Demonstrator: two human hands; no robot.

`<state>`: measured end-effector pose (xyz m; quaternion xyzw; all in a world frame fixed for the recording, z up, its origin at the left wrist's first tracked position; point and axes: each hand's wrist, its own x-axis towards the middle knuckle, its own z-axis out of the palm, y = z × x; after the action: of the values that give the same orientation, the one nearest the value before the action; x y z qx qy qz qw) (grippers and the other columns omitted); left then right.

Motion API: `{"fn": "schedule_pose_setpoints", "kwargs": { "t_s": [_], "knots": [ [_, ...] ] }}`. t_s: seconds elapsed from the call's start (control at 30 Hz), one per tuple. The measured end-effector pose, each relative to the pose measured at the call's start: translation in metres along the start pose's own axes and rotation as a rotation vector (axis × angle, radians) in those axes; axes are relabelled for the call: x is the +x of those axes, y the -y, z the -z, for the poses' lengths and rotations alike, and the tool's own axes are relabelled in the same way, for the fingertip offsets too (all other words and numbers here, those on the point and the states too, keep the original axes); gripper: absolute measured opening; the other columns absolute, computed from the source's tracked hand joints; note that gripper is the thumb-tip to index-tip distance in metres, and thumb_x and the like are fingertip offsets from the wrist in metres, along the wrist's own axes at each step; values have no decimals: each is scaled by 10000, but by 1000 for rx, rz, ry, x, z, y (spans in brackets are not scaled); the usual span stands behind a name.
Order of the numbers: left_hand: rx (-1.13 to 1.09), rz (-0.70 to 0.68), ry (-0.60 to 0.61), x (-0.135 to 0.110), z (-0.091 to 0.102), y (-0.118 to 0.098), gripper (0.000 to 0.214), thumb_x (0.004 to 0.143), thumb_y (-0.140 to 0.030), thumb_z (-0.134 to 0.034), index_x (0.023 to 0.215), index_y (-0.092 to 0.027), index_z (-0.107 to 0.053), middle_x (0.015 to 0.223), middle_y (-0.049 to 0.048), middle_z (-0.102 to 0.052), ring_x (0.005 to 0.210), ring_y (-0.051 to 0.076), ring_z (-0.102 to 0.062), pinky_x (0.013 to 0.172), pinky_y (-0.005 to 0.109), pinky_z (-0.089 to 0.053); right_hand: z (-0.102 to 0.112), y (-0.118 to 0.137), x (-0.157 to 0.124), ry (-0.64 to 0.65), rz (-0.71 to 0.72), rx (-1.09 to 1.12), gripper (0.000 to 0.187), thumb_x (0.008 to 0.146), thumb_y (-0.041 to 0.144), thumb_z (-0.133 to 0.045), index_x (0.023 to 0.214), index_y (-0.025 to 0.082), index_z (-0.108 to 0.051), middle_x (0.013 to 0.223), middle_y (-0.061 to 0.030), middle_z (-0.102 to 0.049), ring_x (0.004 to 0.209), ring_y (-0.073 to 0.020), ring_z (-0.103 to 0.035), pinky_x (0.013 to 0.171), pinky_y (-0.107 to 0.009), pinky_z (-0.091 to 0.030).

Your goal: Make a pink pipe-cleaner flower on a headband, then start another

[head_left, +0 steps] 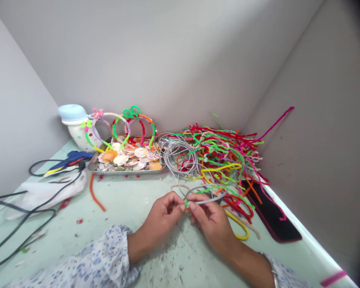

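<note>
My left hand (163,218) and my right hand (211,222) meet over the table, both pinched on a grey plastic headband (208,196). A green pipe cleaner (211,189) runs from the spot between my fingertips along the band. The headband lies low over the table, its arc reaching toward the pile of pipe cleaners (225,156).
A metal tray (93,166) of shells holds decorated headbands (120,124). Bare grey headbands (180,158) lie beside it. A blue glue gun (67,160) with a black cord, a white cloth, a white jar (75,124), a loose orange pipe cleaner (94,196) and a dark phone (273,218) lie around.
</note>
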<state>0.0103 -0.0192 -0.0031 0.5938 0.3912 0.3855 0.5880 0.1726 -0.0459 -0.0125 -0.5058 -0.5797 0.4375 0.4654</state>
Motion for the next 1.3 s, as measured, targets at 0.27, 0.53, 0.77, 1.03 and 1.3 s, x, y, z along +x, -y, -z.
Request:
{"fn": "schedule_pose_setpoints", "kwargs": {
  "t_s": [0.27, 0.53, 0.77, 1.03, 1.3],
  "knots": [
    [94, -16, -23, -2, -1, 1, 179, 861, -318, -527, 764, -168, -531, 639, -44, -459, 564, 96, -382, 536, 206, -317, 0, 5, 1, 13, -18, -26, 283, 897, 411, -509, 906, 153, -627, 538, 33, -519, 486, -124, -514, 506, -236, -434],
    [202, -45, -55, -4, -2, 0, 180, 864, -315, -509, 766, -168, -544, 648, -31, -485, 590, 110, -407, 555, 208, -333, -1, 10, -1, 16, -59, -49, 297, 896, 427, -494, 798, 168, -600, 474, 52, -473, 418, -112, -473, 433, -215, -392],
    [280, -59, -61, -5, -4, 1, 173, 876, -312, -490, 812, -169, -561, 680, -13, -540, 608, 121, -456, 557, 213, -362, -1, 8, -1, 55, -96, -30, 356, 913, 429, -454, 669, 184, -536, 457, 56, -459, 400, -108, -473, 437, -214, -396],
    [438, -122, -56, -7, -6, -1, 160, 893, -259, -454, 841, -168, -574, 669, -13, -543, 591, 119, -448, 548, 221, -341, 0, 8, -1, 60, -84, -82, 375, 921, 414, -444, 624, 194, -508, 449, 57, -452, 412, -112, -470, 464, -222, -392],
    [511, -135, -55, -9, -5, 1, 127, 880, -234, -453, 837, -171, -555, 642, -26, -500, 564, 115, -416, 525, 223, -321, 0, 12, -2, 42, -84, -147, 377, 920, 414, -442, 623, 193, -515, 416, 58, -453, 410, -116, -477, 488, -224, -399]
  ]
}}
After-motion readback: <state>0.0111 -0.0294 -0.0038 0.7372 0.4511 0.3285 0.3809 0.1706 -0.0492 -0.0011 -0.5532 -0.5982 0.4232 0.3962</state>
